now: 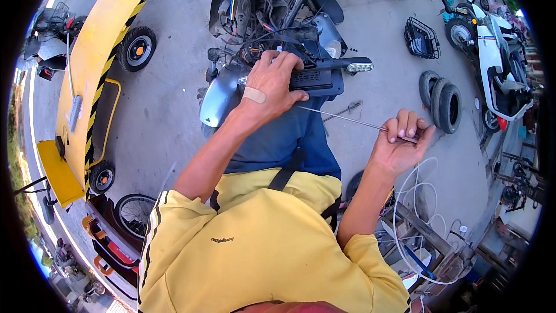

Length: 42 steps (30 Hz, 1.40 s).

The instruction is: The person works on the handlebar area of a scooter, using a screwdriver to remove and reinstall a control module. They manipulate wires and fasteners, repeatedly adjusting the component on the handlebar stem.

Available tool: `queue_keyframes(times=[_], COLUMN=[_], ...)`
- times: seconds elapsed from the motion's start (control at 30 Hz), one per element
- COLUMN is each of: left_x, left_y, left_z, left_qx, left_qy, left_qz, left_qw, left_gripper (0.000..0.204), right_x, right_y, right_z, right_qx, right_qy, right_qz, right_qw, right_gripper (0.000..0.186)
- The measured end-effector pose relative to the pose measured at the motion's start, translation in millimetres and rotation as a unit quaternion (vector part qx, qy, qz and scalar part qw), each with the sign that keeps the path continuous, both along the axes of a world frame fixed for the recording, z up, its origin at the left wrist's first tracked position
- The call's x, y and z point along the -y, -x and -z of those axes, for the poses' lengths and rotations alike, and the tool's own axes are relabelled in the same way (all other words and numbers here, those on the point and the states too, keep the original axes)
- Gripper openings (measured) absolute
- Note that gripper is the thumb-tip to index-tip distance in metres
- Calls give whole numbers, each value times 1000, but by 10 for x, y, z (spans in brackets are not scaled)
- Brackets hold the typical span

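Observation:
My left hand (269,84), with a plaster across its back, grips a black plastic panel (317,78) at the front of a partly stripped scooter. Its fingers curl over the far side, and the thumb lies at the near edge. Tangled wires (263,8) spill out just beyond the fingers. My right hand (399,142) is closed round the end of a long, thin screwdriver (347,119), whose handle is mostly hidden in the fingers. The metal shaft slants toward the panel, its tip close to my left thumb.
A silver-blue mirror housing (219,101) sits left of the panel. A yellow cart with wheels (95,69) stands at the left. Several loose tyres (449,107), a black basket (421,37) and a white scooter (498,64) are at the right. A pale hose (397,232) coils by the right elbow.

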<state>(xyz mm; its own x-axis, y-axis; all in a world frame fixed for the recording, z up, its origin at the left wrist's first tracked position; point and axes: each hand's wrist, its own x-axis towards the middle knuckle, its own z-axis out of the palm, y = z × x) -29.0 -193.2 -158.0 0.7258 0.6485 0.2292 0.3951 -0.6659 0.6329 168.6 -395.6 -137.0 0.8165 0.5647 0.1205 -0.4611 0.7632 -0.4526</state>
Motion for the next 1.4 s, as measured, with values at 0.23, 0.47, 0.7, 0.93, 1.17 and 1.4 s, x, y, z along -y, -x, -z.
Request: queue_keyframes(times=[0.23,0.47,0.7,0.93,1.17,1.4], left_x=[102,158,171,204,214,232], left_y=[-34,-65,-91,-136,-168,-160], left_z=[15,44,56,68,93,92], left_qx=[10,-2,-5,5,13,13], left_qy=[3,-29,-43,-51,-59,-59], left_qz=[-31,-42,-49,-46,-34,-41], left_qw=[999,999,998,998,998,997], left_gripper=[62,62,64,66,65,66], right_x=[-107,-135,726,1029,679,623], right_y=[173,344,375,519,365,322], right_z=[-393,-187,-368,-173,-366,-422], right_qx=[184,317,506,310,445,468], right_qy=[-50,57,459,412,418,417], right_qz=[60,153,46,114,163,154], right_qw=[980,934,729,850,775,764], right_gripper=[47,49,27,30,20,17])
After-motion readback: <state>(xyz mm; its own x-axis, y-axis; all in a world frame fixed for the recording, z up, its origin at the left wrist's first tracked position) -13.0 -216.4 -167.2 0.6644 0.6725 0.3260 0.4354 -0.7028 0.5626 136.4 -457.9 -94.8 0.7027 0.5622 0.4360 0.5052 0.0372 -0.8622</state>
